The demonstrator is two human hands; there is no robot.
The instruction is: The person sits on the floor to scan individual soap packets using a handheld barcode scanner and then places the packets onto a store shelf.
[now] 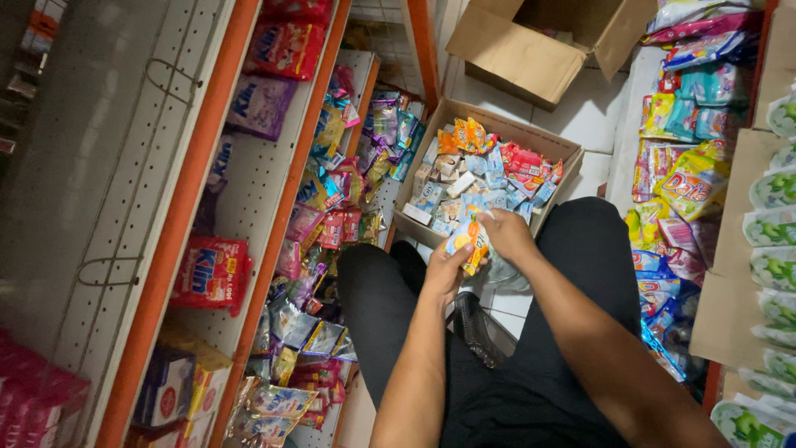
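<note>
Crouching over the open cardboard box (431,217) of small packets on the tiled floor, you hold a small orange and yellow sachet (469,241) just in front of its near rim. Your left hand (445,272) grips the sachet from below, fingers curled around its lower edge, just on your side of the box. Your right hand (507,235) pinches the top of the same sachet from above, fingers closed on it, right over the box's near rim. A clear plastic wrapper (502,272) hangs below your right hand, just short of the box; whether that hand also grips it, I cannot tell. Inside the box lie mixed packets (485,170) in orange, red, blue and white, piled loosely. Your knees in black trousers (580,249) flank the box on its near side, and a black shoe (474,325) shows between them. To the left of the box stand orange-edged shelves (274,216) with hanging strips of sachets (332,207) and red detergent bags (211,272). Beyond the box sits a second, larger cardboard box (518,50) with its flaps open. To the right of the box, more coloured packets (688,166) fill another rack
</note>
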